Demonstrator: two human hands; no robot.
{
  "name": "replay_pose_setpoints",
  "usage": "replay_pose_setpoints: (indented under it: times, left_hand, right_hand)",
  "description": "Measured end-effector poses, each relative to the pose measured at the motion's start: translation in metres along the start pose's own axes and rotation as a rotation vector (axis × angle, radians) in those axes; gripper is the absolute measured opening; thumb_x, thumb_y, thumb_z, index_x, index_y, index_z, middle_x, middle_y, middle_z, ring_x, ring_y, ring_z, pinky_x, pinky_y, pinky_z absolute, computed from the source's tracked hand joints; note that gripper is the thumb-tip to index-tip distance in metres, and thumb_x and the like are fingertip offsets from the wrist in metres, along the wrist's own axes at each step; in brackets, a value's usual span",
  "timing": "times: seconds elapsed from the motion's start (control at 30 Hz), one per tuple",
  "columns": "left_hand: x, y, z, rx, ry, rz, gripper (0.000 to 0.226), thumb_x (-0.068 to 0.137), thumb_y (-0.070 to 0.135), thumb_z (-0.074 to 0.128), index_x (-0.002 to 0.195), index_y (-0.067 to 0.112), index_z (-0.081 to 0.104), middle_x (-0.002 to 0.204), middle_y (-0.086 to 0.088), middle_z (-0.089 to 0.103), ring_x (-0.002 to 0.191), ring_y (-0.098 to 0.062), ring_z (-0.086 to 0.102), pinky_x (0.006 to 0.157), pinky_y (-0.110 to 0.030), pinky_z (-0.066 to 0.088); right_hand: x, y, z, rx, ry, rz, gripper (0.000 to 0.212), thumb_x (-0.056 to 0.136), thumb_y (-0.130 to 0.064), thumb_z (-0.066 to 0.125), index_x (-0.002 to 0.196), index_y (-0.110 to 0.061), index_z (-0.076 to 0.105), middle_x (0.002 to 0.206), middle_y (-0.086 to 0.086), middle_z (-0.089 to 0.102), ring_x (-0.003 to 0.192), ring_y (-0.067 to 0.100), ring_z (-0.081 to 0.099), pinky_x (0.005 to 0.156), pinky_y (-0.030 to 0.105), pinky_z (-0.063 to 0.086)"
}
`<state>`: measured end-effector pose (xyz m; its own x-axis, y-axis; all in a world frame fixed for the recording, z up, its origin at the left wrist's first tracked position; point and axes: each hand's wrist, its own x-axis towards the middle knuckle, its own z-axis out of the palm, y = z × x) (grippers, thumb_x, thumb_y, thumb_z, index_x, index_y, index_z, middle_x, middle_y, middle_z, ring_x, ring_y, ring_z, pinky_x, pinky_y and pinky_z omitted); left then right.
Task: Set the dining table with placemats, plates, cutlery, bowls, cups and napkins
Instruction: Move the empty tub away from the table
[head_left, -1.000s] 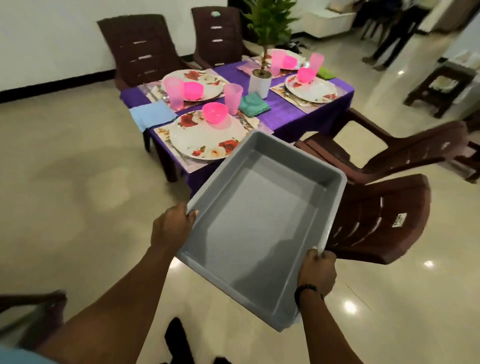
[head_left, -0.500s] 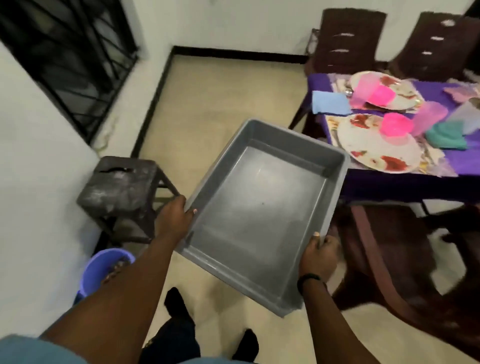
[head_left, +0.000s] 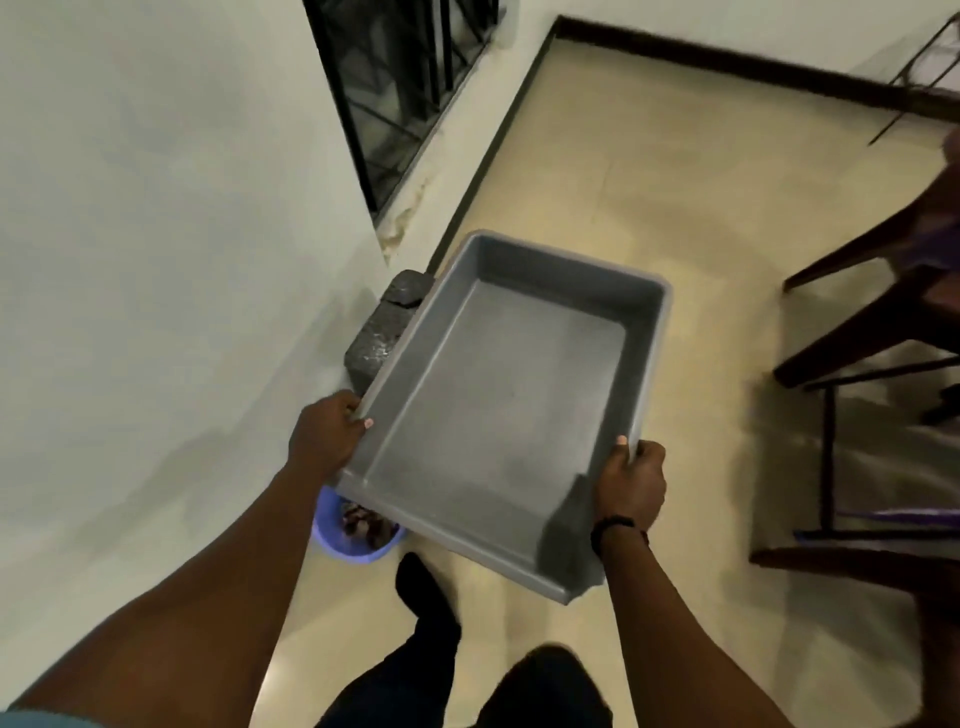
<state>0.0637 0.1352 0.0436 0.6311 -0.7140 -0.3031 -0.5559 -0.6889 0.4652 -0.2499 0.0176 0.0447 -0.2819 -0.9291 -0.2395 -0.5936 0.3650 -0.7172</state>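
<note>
Left hand (head_left: 326, 435) and right hand (head_left: 631, 480) each grasp 1 long rim of the empty grey tray (head_left: 498, 395), keeping it level above the dark stool (head_left: 387, 325), probably for setting down

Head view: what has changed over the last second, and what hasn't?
The person has turned left, away from the set table, which has left the view; only chair legs remain at the right. The wall, window, dark stool and purple bucket have come into view, and the grey tray now hangs over the stool. Unchanged: the left hand and right hand still grip the tray's sides, and it is still empty.
</note>
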Motion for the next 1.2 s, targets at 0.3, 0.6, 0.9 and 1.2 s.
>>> replay_pose_setpoints:
  times: [0.3, 0.6, 0.9, 1.2]
  left_hand:
    - [0.092, -0.047, -0.008, 0.0, 0.003, -0.137, 0.02, 0.083, 0.02, 0.076, 0.099, 0.01, 0.068, 0.09, -0.017, 0.064, 0.093, -0.037, 0.059, 0.073, -0.035, 0.038]
    - [0.149, -0.065, 0.021, 0.202, 0.091, -0.311, 0.023, 0.09, 0.021, 0.067, 0.108, 0.006, 0.064, 0.106, -0.02, 0.056, 0.097, -0.043, 0.058, 0.078, -0.044, 0.046]
    - [0.186, -0.067, 0.041, 0.268, 0.107, -0.492, 0.025, 0.092, 0.015, 0.064, 0.115, 0.007, 0.061, 0.113, -0.023, 0.054, 0.102, -0.046, 0.056, 0.081, -0.048, 0.047]
    - [0.184, -0.069, 0.044, 0.228, 0.074, -0.439, 0.037, 0.09, 0.001, 0.048, 0.126, 0.002, 0.054, 0.12, -0.026, 0.05, 0.11, -0.046, 0.051, 0.083, -0.052, 0.046]
  right_hand:
    - [0.03, -0.038, 0.105, -0.152, -0.085, 0.023, 0.028, 0.102, -0.033, 0.039, 0.108, -0.005, 0.042, 0.088, 0.014, 0.06, 0.075, 0.036, 0.054, 0.067, 0.038, 0.043]
    - [0.081, -0.056, 0.201, -0.187, -0.249, 0.107, 0.024, 0.101, -0.035, 0.043, 0.101, -0.012, 0.037, 0.085, 0.01, 0.053, 0.075, 0.031, 0.05, 0.068, 0.036, 0.04]
    - [0.11, -0.043, 0.231, -0.33, -0.58, 0.12, 0.024, 0.098, -0.023, 0.053, 0.109, -0.008, 0.037, 0.085, 0.006, 0.051, 0.08, 0.029, 0.049, 0.067, 0.034, 0.038]
    - [0.108, -0.046, 0.23, -0.375, -0.683, 0.08, 0.037, 0.099, -0.024, 0.052, 0.127, -0.004, 0.038, 0.107, 0.013, 0.061, 0.089, 0.032, 0.056, 0.074, 0.036, 0.044]
